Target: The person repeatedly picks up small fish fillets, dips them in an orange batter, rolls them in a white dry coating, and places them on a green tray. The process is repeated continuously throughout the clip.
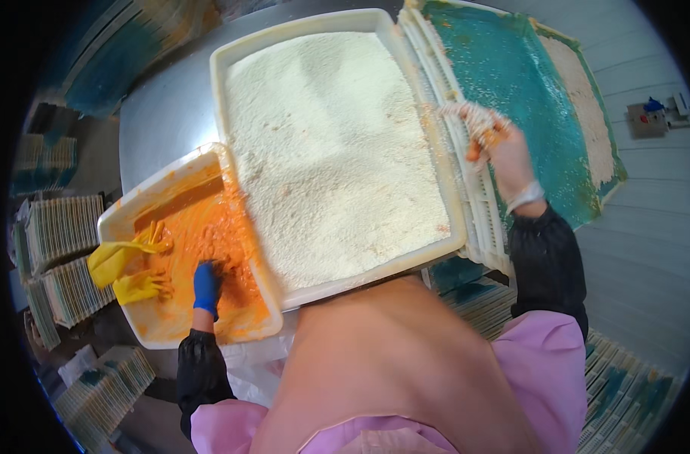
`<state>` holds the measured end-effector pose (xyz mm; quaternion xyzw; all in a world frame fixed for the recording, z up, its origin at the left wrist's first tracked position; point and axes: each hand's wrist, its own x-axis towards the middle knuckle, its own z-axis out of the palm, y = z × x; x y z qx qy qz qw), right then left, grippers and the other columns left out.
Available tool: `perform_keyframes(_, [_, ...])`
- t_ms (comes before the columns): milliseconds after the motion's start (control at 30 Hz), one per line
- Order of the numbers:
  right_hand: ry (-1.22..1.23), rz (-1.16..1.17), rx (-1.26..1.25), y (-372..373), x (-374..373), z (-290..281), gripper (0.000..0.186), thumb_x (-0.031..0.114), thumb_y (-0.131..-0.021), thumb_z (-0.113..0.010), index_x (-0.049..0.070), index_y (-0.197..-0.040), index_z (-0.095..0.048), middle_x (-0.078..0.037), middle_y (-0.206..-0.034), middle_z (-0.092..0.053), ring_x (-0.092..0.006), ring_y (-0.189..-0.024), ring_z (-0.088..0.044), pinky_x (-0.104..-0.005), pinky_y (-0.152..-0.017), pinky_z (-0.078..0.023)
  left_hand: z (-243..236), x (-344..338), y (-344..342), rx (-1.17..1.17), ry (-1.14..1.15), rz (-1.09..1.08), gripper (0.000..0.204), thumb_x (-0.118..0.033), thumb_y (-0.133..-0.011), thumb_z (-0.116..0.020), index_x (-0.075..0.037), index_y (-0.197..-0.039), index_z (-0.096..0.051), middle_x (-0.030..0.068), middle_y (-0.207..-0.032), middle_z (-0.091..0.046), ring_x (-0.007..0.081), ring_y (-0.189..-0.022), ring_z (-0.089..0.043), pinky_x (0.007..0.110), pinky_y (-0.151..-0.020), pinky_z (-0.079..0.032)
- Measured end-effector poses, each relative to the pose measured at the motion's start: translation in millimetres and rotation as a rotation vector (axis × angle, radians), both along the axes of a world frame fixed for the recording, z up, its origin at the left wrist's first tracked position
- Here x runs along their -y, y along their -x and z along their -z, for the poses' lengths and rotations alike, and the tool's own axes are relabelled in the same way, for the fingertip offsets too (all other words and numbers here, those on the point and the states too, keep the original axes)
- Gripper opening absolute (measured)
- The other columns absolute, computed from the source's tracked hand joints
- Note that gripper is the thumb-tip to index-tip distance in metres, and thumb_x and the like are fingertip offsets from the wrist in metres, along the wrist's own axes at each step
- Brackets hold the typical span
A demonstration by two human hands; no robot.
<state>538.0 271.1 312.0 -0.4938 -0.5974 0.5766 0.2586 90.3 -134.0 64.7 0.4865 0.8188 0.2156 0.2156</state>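
My left hand (206, 288), in a blue glove, reaches into wet orange batter (237, 261) inside a white tub (154, 342). Its fingertips are sunk in the batter and hidden. At the right, my right hand (509, 157) is raised over white slatted trays (475, 198), in a thin clear glove. Its fingers are bent around a pale, crumb-coated piece (477, 119); crumbs cover the fingers too, so piece and fingers are hard to tell apart. Between the hands, a large white tray (458, 236) holds a deep bed of pale crumbs (337, 166).
Yellow gloves (114, 263) hang over the tub's left rim. A teal sheet-lined tray (511, 91) stands right of the crumbs, with pinkish coated material (583, 106) along its far side. Stacked trays (65, 231) stand at left; more racks (629, 390) are at lower right.
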Motion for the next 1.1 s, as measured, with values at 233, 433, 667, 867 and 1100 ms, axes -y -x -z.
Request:
perform_keyframes(233, [-0.717, -0.072, 0.869, -64.1, -51.1, 72.3, 0.037, 0.01, -0.083, -0.048, 0.007, -0.12, -0.047, -0.017, -0.103, -0.056, -0.0349, -0.085, -0.056, -0.041, -0.074, -0.046, -50.1, -35.8, 3.0, 0.246, 0.196, -0.192, 0.022, -0.001, -0.072, -0.06, 0.006, -0.093, -0.061, 0.0169, -0.084, -0.064, 0.0273, -0.08, -0.062, 0.032, -0.067, -0.048])
perform_keyframes(433, [-0.547, -0.246, 0.845, -78.2, -34.0, 49.8, 0.043, 0.01, -0.084, -0.045, 0.009, -0.127, -0.041, -0.017, -0.116, -0.047, -0.0359, -0.097, -0.052, -0.038, -0.082, -0.043, -68.4, -21.1, -22.5, -0.289, 0.31, -0.158, 0.031, 0.0, -0.069, -0.061, -0.003, -0.1, -0.061, 0.0152, -0.095, -0.06, 0.0318, -0.092, -0.056, 0.036, -0.075, -0.046])
perform_keyframes(667, [-0.621, -0.439, 0.403, -70.4, -71.7, 81.3, 0.051, 0.012, -0.09, -0.045, 0.004, -0.136, -0.027, -0.013, -0.141, -0.027, -0.0213, -0.129, -0.03, -0.0292, -0.105, -0.022, -64.8, -41.5, -27.1, -0.515, 0.216, 0.054, 0.024, -0.005, -0.071, -0.054, -0.01, -0.092, -0.064, 0.0126, -0.109, -0.055, 0.0338, -0.106, -0.046, 0.04, -0.088, -0.039])
perform_keyframes(867, [-0.161, -0.199, -0.193, -44.0, -20.4, 41.5, 0.05, 0.024, -0.093, -0.022, -0.001, -0.136, -0.025, -0.011, -0.142, -0.026, -0.0214, -0.13, -0.025, -0.0325, -0.107, -0.018, -68.5, -11.6, 21.3, -0.424, 0.159, 0.018, 0.015, -0.014, -0.071, -0.065, -0.006, -0.084, -0.064, 0.0149, -0.088, -0.061, 0.0334, -0.09, -0.054, 0.039, -0.076, -0.044])
perform_keyframes(1100, [-0.159, -0.274, -0.247, -22.6, 68.0, -6.2, 0.048, 0.019, -0.091, -0.027, -0.001, -0.134, -0.029, -0.014, -0.138, -0.032, -0.0249, -0.127, -0.031, -0.0347, -0.106, -0.022, -167.3, -120.1, -38.5, 0.678, -0.238, -0.246, 0.017, -0.011, -0.088, -0.052, -0.001, -0.1, -0.058, 0.0005, -0.086, -0.059, 0.0089, -0.073, -0.053, 0.023, -0.068, -0.045])
